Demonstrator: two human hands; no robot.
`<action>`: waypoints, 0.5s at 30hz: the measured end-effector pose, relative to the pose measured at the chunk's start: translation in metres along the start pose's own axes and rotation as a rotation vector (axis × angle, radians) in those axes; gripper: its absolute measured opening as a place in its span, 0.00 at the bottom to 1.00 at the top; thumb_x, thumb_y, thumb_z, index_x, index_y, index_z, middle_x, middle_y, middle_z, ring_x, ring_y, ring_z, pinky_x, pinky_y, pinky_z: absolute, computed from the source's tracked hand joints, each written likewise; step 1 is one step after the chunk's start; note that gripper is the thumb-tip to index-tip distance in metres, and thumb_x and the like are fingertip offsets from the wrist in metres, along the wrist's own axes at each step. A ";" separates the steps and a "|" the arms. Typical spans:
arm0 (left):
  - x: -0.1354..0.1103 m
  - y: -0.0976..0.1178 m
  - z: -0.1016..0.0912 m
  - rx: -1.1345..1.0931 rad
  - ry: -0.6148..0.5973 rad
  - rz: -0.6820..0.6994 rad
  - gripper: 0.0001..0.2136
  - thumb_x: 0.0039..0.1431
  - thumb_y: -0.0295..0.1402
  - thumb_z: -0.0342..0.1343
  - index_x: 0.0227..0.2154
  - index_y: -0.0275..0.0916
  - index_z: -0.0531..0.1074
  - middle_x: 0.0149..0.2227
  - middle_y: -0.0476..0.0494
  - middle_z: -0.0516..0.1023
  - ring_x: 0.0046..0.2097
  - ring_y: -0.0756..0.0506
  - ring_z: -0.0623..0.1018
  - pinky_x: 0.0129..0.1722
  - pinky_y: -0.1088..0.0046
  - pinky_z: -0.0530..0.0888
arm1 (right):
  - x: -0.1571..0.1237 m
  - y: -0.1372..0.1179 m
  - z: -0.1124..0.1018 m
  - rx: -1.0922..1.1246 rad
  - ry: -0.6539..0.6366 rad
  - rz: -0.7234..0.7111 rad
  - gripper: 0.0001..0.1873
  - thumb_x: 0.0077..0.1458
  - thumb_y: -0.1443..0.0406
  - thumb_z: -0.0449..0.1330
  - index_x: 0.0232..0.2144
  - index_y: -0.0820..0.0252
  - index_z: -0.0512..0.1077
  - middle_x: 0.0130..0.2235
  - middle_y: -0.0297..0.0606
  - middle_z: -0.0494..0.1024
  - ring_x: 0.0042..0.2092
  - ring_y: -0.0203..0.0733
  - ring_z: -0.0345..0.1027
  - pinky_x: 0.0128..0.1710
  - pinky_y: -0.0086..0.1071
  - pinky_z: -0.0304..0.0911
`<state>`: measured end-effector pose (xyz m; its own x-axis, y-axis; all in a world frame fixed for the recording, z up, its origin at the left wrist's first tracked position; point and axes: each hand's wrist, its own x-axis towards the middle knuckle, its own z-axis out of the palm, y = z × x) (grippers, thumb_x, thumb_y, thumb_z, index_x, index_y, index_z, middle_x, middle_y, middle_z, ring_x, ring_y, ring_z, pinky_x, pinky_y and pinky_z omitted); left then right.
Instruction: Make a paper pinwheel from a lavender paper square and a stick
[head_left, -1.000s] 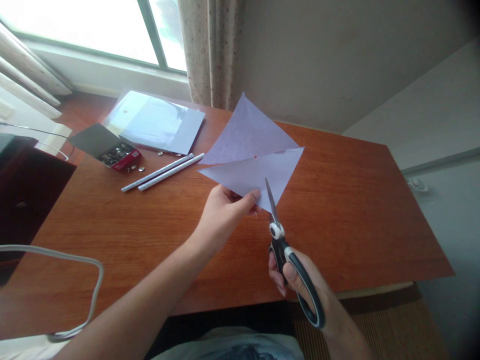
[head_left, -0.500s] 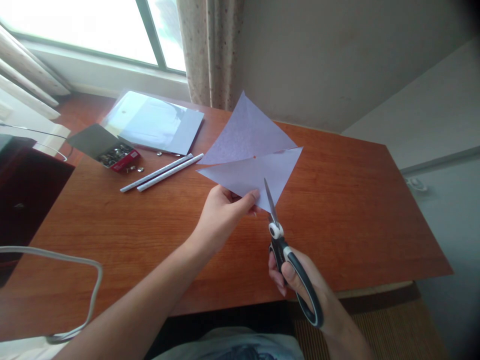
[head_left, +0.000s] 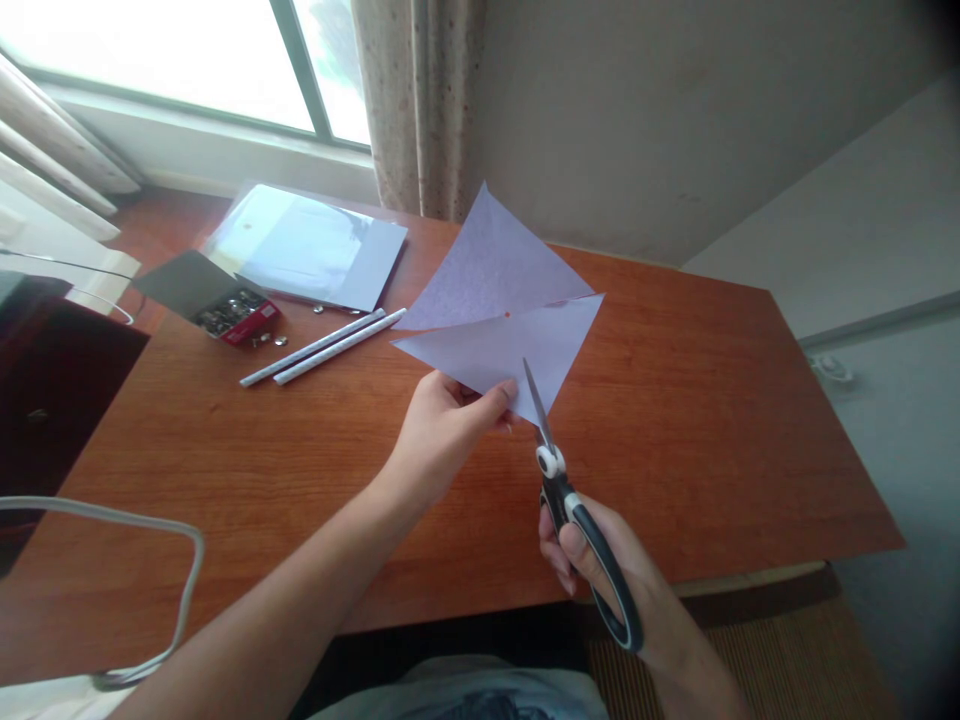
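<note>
A pale purple sheet of paper is held above the table, slit from both sides toward a small orange-looking hole near its middle. My left hand pinches its near edge, thumb on top and fingers beneath. In my right hand is a pair of scissors with black and white handles. One blade lies over the paper's near corner, just right of my left thumb; the other blade is mostly hidden under the sheet. The blades look partly apart.
Two rolled paper sticks lie left of the paper. Beyond them are a red box of metal thumbtacks, a few loose tacks and a clear plastic sleeve with sheets. A white cable loops over the table's left side.
Almost nothing differs. The scissors' tip has shifted very slightly left over the paper; my left hand keeps its hold on the sheet.
</note>
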<state>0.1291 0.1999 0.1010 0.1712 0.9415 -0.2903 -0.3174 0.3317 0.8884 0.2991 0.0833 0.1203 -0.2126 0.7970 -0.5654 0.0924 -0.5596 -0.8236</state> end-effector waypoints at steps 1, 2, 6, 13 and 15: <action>0.000 0.000 0.000 0.000 -0.001 0.000 0.08 0.52 0.32 0.67 0.28 0.33 0.76 0.24 0.48 0.79 0.25 0.52 0.75 0.25 0.80 0.72 | 0.000 0.000 0.000 -0.003 0.006 0.002 0.30 0.58 0.39 0.57 0.35 0.61 0.65 0.26 0.28 0.61 0.26 0.32 0.55 0.25 0.29 0.52; -0.001 0.001 0.000 -0.002 -0.002 0.001 0.08 0.52 0.32 0.67 0.28 0.33 0.76 0.24 0.48 0.79 0.25 0.52 0.75 0.25 0.80 0.72 | 0.000 0.000 0.000 -0.006 0.012 0.005 0.30 0.58 0.39 0.57 0.35 0.61 0.65 0.26 0.28 0.61 0.26 0.32 0.55 0.25 0.29 0.53; -0.002 0.002 0.001 -0.001 0.006 0.000 0.08 0.52 0.33 0.68 0.27 0.33 0.76 0.25 0.48 0.79 0.25 0.52 0.75 0.25 0.79 0.71 | -0.001 0.000 0.001 0.002 0.022 0.020 0.29 0.58 0.39 0.57 0.36 0.61 0.65 0.25 0.28 0.60 0.25 0.32 0.53 0.24 0.28 0.52; -0.002 0.003 0.002 0.017 0.027 -0.003 0.08 0.50 0.33 0.68 0.26 0.34 0.76 0.24 0.47 0.79 0.25 0.50 0.75 0.25 0.77 0.71 | 0.000 0.001 0.002 0.022 0.034 0.033 0.29 0.58 0.39 0.58 0.35 0.60 0.66 0.25 0.27 0.60 0.24 0.32 0.53 0.23 0.28 0.50; -0.002 0.003 0.002 0.016 0.027 -0.008 0.08 0.50 0.33 0.68 0.27 0.34 0.76 0.24 0.47 0.79 0.25 0.50 0.76 0.26 0.77 0.71 | 0.000 0.001 0.002 0.018 0.036 0.026 0.29 0.58 0.39 0.58 0.35 0.60 0.66 0.25 0.27 0.61 0.24 0.32 0.54 0.23 0.28 0.51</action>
<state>0.1301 0.1987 0.1048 0.1487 0.9402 -0.3064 -0.3015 0.3382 0.8915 0.2973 0.0821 0.1201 -0.1751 0.7894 -0.5884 0.0795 -0.5844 -0.8076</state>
